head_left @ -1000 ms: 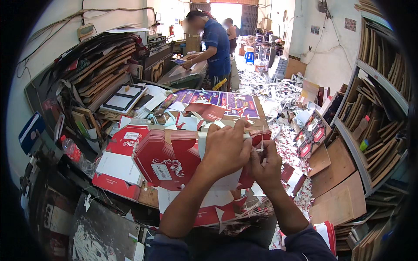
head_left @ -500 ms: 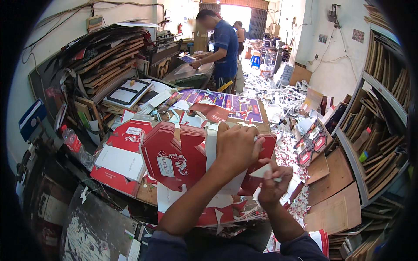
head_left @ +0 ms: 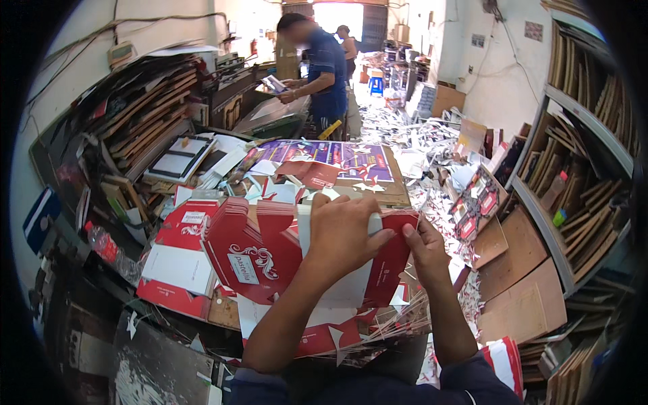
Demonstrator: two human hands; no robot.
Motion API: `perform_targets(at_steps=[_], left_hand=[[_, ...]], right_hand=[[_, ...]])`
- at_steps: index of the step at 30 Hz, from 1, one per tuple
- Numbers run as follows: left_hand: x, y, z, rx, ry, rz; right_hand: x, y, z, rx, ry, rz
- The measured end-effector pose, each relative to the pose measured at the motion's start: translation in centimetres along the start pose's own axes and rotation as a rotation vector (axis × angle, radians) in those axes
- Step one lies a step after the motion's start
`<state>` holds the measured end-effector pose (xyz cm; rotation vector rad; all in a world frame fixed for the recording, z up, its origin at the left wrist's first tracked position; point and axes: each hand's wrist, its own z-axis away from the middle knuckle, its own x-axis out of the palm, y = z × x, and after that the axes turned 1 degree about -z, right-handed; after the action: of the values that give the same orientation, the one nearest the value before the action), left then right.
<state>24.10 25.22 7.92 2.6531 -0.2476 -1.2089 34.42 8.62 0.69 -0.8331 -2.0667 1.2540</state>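
A stack of red and white cut card (head_left: 287, 246) stands on its edge over the near part of the worktop (head_left: 381, 196). The left hand (head_left: 344, 233) grasps it from above, fingers bent over the top edge and thumb pointing right. The right hand (head_left: 428, 251) pinches the stack's right edge, thumb on the near red face; its other fingers are partly hidden. Below the stack lies more red and white card (head_left: 327, 339), with thin scraps to its right. Just left, a second card stack (head_left: 177, 263) lies flat, near a clear bottle (head_left: 106, 244) with a red cap. Farther back on the worktop, a red card piece (head_left: 308, 173) and white offcuts lie by a purple printed sheet (head_left: 331, 155). Beyond, a co-worker in a blue shirt (head_left: 327, 71) holds a small sheet (head_left: 275, 84). Paper scraps cover the floor at right, beside shelves (head_left: 582, 116) packed with boards.
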Motion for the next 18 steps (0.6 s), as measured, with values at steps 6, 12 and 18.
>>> perform_targets(at_steps=[6,12,18], left_hand=[[0.1,0.8,-0.2,0.058,0.011,0.068],[-1.5,0.2,0.2,0.124,-0.092,0.054],[-0.8,0.2,-0.2,0.070,-0.101,0.070]], right_hand=[[0.8,0.5,-0.8,0.054,0.096,-0.209],[1.8,0.0,-0.9,0.010,0.100,0.014],[1.5,-2.4,-0.9,-0.694,0.307,0.915]])
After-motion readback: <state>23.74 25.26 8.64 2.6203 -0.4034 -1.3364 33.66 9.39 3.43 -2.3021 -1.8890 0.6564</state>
